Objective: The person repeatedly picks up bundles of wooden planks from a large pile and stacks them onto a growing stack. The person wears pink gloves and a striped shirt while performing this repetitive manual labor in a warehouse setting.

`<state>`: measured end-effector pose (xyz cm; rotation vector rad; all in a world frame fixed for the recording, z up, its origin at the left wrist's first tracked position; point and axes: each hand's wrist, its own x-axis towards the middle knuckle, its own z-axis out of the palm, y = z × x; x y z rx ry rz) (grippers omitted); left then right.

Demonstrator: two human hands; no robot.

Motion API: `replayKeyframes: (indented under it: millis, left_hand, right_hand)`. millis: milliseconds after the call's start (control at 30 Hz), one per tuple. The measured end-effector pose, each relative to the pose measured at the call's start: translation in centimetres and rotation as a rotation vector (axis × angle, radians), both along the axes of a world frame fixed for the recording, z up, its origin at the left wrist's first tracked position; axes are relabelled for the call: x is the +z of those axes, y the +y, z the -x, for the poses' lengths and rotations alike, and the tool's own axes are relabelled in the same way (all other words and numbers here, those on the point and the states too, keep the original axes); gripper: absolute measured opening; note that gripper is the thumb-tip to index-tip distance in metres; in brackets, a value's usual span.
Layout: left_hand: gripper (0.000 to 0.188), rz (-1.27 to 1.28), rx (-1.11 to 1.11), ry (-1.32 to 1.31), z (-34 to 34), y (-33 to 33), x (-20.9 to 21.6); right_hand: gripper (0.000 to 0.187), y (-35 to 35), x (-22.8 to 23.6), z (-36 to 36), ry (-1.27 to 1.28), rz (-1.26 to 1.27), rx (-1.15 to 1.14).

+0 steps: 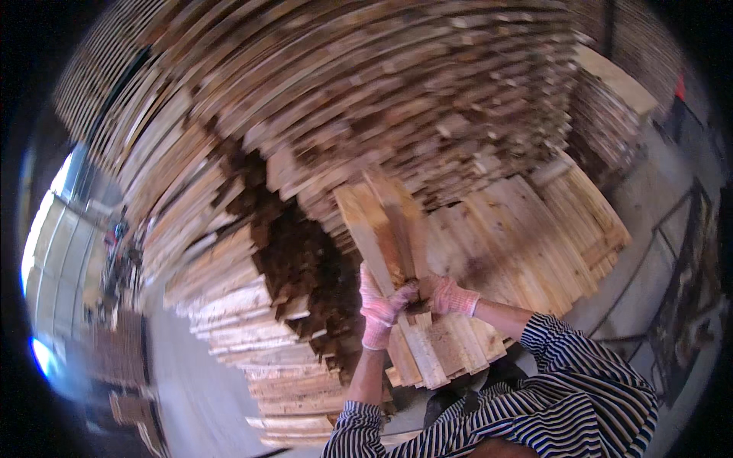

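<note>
My left hand (379, 308), in a pink-and-white knit glove, grips the near side of a bundle of short wooden boards (385, 229) held up on a slant. Wearing the same kind of glove, my right hand (450, 296) clasps that bundle from the right. The boards are pale and rough, with one darker reddish piece among them. Their far ends reach toward the tall wall of stacked planks (343, 91). Both sleeves are black-and-white striped.
A lower pile of flat boards (527, 237) lies to the right, and stepped stacks of planks (252, 328) stand at the left. Grey concrete floor (191, 382) runs along the lower left. A dark metal frame (679, 267) stands at the right edge.
</note>
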<state>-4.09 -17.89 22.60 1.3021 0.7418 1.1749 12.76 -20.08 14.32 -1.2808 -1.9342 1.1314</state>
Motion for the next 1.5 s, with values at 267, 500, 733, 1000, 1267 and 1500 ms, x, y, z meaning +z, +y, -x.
replayKeyframes:
  millis: [267, 500, 733, 1000, 1267, 1500]
  left_hand:
    - [0.051, 0.588, -0.144, -0.186, -13.9, -1.7, -6.4]
    - [0.057, 1.019, -0.356, -0.389, -25.5, -1.6, -18.0]
    - [0.050, 0.980, -0.267, -0.292, -33.4, -0.7, -20.7]
    - [0.059, 0.846, -0.228, -0.201, -39.4, 0.7, -19.9]
    - [0.060, 0.944, -0.325, -0.262, -41.7, 1.5, -22.7]
    - [0.062, 1.033, -0.388, -0.276, -42.6, 1.4, -22.9]
  right_hand:
    - [0.095, -9.4, 0.6, -12.5, 0.227, -0.259, -0.512]
    - [0.075, -9.3, -7.4, -33.3, -0.405, 0.096, -0.761]
    - [0.064, -4.7, -10.6, -45.7, -0.553, 0.065, -0.765]
    - [0.088, -8.2, -3.4, -35.1, -0.139, 0.208, -0.691]
    - [0.066, -5.0, -6.5, -49.9, -0.439, 0.091, -0.753]
    - [0.063, -5.3, -9.8, -48.6, -0.628, 0.049, -0.727]
